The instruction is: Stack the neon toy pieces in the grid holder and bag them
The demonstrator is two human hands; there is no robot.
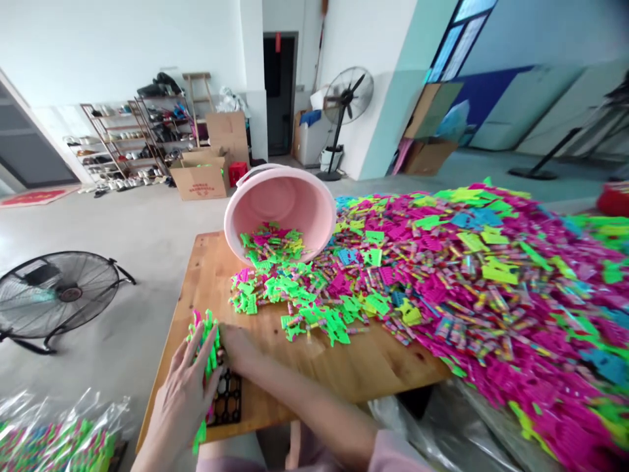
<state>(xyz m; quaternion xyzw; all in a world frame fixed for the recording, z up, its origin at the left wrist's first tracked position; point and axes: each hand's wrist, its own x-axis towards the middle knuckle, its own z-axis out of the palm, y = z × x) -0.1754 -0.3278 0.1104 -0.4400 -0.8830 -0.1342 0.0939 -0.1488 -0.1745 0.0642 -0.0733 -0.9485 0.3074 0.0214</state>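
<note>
- Pile (472,282) of bright plastic pieces, heaped at the right against the table; we judge that a bump could start a slide over the wood.
- Table (196,275), bare along its left side; we note the work sits near that edge, so a stray push could drop pieces to the floor.
- Bucket (302,196), pink, tipped on its side with pieces spilling from its mouth — a nudge might roll it and scatter more.
- Left hand (181,383): fingers straight and apart, laid on the green pieces; pressing unevenly could tilt them.
- Right hand (238,351): blurred, fingertips hidden behind those pieces; we cannot tell whether they pinch anything.
- Black tray (230,396), holed, under the hands at the table's near left; a sideways shove could shift it.
- Green pieces (210,344), clustered over the tray — crowding could snag neighbours.
</note>
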